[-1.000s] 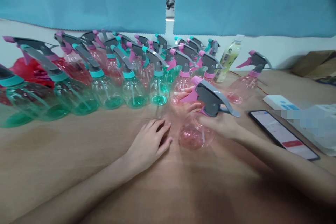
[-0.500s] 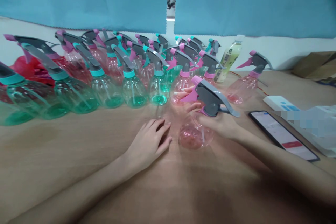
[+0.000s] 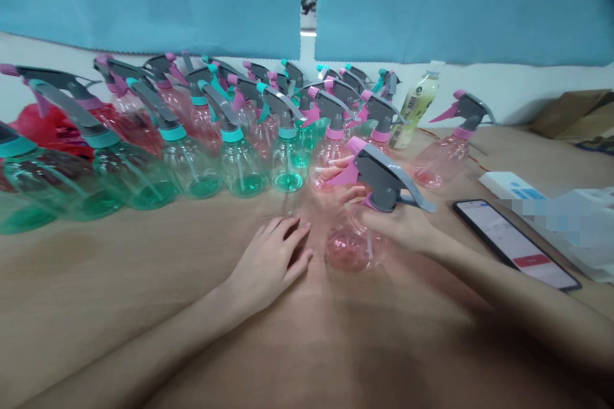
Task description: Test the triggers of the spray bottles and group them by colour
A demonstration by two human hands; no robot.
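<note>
My right hand (image 3: 400, 220) is wrapped round the neck of a clear spray bottle (image 3: 352, 246) that holds pink liquid, its grey and pink spray head (image 3: 384, 172) pointing left. The fingers reach past the neck on the left, below the pink trigger. My left hand (image 3: 271, 255) lies palm down on the wooden table (image 3: 268, 358), fingers loosely spread, holding nothing. It is just left of the bottle and does not touch it. In front of it stands a spray bottle with green liquid (image 3: 288, 169).
Several green and pink spray bottles (image 3: 244, 172) fill the back and left. A pink one (image 3: 444, 156) stands apart at right, near a yellow-green drink bottle (image 3: 415, 108). A phone (image 3: 515, 243) and a white box (image 3: 537, 204) lie at right; a brown bag (image 3: 570, 115) sits behind.
The view has shifted very slightly, moving everything a little to the left in the picture. Both hands and the held bottle keep the same pose.
</note>
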